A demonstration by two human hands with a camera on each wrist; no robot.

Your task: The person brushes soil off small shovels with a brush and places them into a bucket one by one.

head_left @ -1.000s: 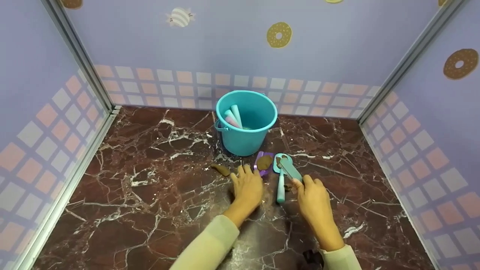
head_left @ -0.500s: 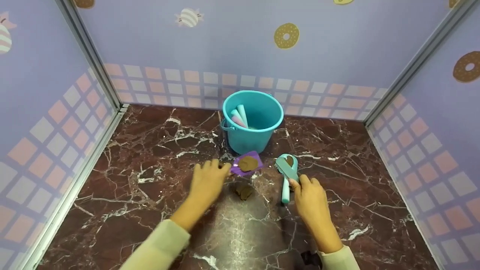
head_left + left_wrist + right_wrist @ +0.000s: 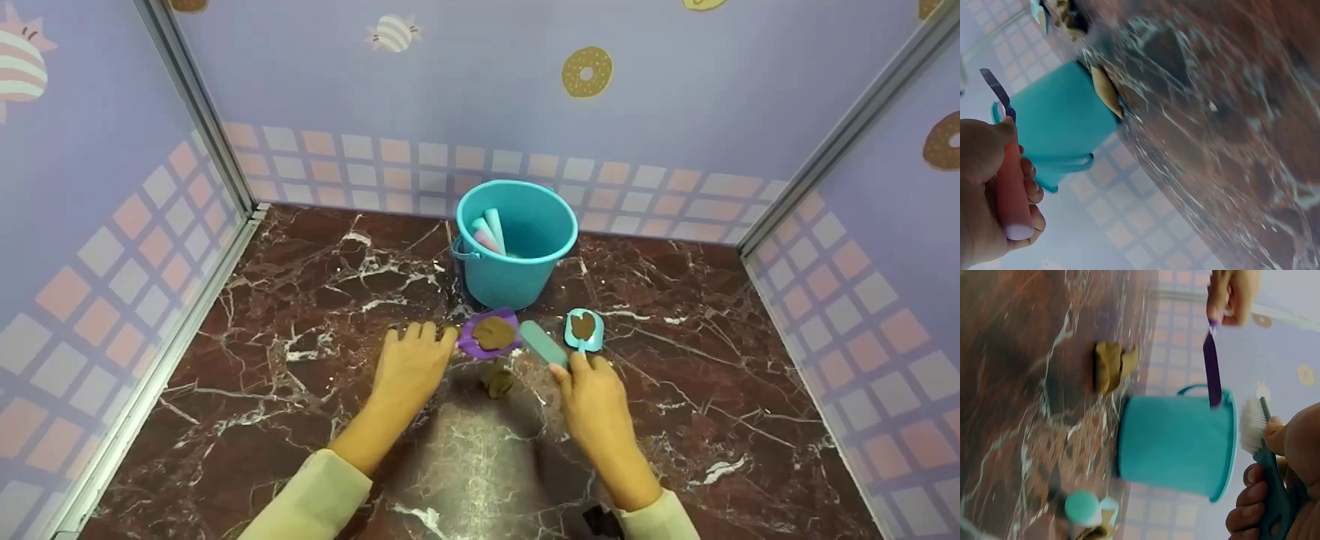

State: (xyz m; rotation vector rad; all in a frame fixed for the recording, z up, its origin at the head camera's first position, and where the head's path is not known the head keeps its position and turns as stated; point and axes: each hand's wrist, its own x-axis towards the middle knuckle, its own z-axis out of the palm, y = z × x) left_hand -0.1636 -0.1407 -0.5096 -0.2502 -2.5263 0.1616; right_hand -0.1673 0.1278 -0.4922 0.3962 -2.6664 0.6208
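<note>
"What does the left hand have?"

"Its fingers curl round the pink handle of a purple toy shovel, held up before the teal bucket. A flat brown patch covers its face."

"And next?"

"A crumpled brown lump, material unclear, lies on the near side, on the marbled surface. Beyond it the bucket stands upright with pastel handles inside."

"The right hand?"

"It grips a teal brush, white bristles just beside the purple shovel; I can't tell whether they touch. Past it, on the right, a light-blue shovel lies with a similar patch."

"How would you brush well?"

"My judgement: clasp the pink handle firmly, press the bristles squarely on the patch, and stroke away from the left fingers. Light, repeated strokes should beat hard scrubbing, which could twist the shovel."
</note>
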